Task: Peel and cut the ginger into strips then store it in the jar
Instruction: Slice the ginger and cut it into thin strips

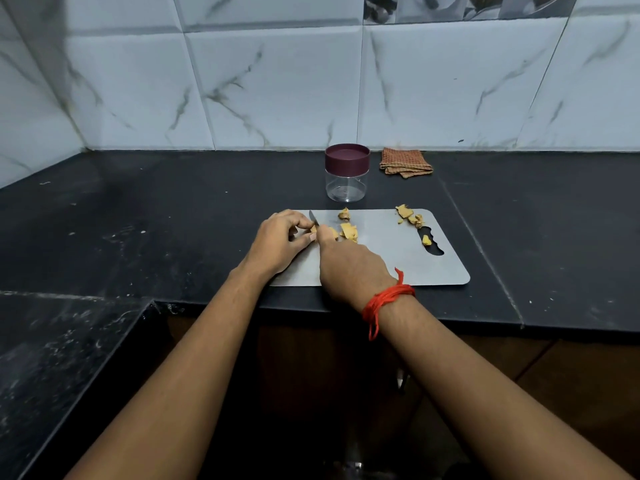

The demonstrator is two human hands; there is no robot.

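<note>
The grey cutting board (381, 261) lies on the black table (173, 220), and both hands meet at its far left corner. The left hand (280, 242) has its fingers curled, with fingertips and thumb pinching a small ginger piece (313, 230) down on the board. The right hand (349, 268) reaches in from the near right and grips a knife (312, 219). Its handle is hidden inside the grip, and only the thin blade shows, pointing far and sitting just right of the left fingertips at the pinched piece.

More cut ginger (348, 232) lies just beyond the right knuckles. Scraps (408, 214) sit well right, near the far right corner. The jar (347, 183), its maroon lid (347, 159) on, stands just past the board's far edge. A folded cloth (406, 162) lies to its right.
</note>
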